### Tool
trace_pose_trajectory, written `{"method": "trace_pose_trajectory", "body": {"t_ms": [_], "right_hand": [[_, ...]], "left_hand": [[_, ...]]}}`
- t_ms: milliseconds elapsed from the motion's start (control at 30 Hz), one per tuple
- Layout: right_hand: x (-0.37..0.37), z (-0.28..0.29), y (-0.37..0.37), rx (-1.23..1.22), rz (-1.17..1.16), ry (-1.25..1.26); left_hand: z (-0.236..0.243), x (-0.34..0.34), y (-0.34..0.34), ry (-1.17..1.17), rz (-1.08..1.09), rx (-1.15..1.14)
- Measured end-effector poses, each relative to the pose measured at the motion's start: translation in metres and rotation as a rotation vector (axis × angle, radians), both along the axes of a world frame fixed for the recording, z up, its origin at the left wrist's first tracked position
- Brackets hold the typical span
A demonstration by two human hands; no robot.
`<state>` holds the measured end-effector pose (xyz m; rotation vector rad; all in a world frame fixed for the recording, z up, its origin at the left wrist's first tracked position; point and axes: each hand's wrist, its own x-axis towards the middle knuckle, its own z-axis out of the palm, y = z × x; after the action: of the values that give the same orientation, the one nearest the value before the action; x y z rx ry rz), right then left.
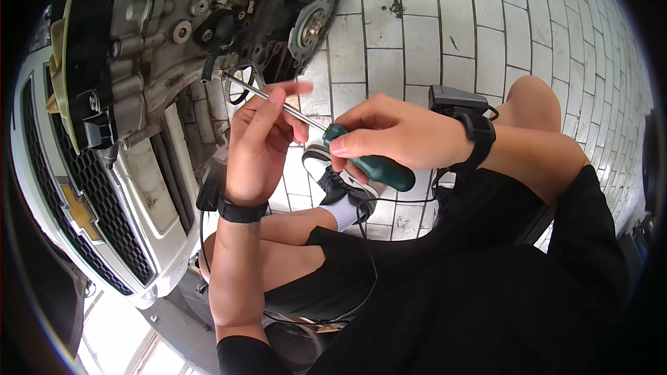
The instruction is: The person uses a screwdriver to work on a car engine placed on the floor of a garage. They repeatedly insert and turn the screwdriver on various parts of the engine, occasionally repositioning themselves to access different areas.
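A screwdriver with a dark green handle [379, 169] and a long metal shaft [303, 117] slants up and left across the middle of the view. My right hand [389, 135] is wrapped round the handle near its collar. Thumb and fingers of my left hand [262, 132] close about the shaft, with the index finger stretched out past it. The shaft's tip reaches the lower edge of a dirty metal engine block [163, 35], beside a small dark stub [208, 68]. A thin black loop [243, 90] shows just behind the shaft; what the tip touches is too small to tell.
A white car front with a black honeycomb grille [80, 167] lies to the left of my left arm. White floor tiles [445, 35] spread under the engine and to the right. Both wrists carry strapped black devices, and a thin cable [375, 257] hangs across my lap.
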<state>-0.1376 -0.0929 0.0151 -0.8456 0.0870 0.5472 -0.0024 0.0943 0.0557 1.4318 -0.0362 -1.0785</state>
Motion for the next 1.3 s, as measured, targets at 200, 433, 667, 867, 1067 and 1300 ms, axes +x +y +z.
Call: {"method": "trace_pose_trajectory", "body": {"t_ms": [200,433,667,867,1067,1300], "right_hand": [[0.000,-0.004,-0.001,-0.195,0.019,-0.062],[-0.003,-0.006,-0.004,-0.503,-0.128,-0.343],[-0.003,0.003,-0.016,-0.118,-0.032,0.014],[-0.010,-0.007,-0.006,-0.644,-0.225,-0.295],[-0.009,-0.004,-0.009,-0.363,-0.183,-0.167],[-0.007,0.009,-0.017,-0.209,-0.023,0.056]], "left_hand": [[-0.006,0.001,0.009,0.031,-0.021,-0.086],[-0.014,-0.001,0.010,0.062,0.010,-0.113],[-0.002,-0.010,-0.002,0.030,-0.098,-0.006],[-0.013,-0.012,0.004,0.036,-0.060,-0.078],[-0.017,-0.011,0.008,0.059,-0.060,-0.107],[-0.012,-0.015,0.003,0.021,-0.089,-0.080]]}}
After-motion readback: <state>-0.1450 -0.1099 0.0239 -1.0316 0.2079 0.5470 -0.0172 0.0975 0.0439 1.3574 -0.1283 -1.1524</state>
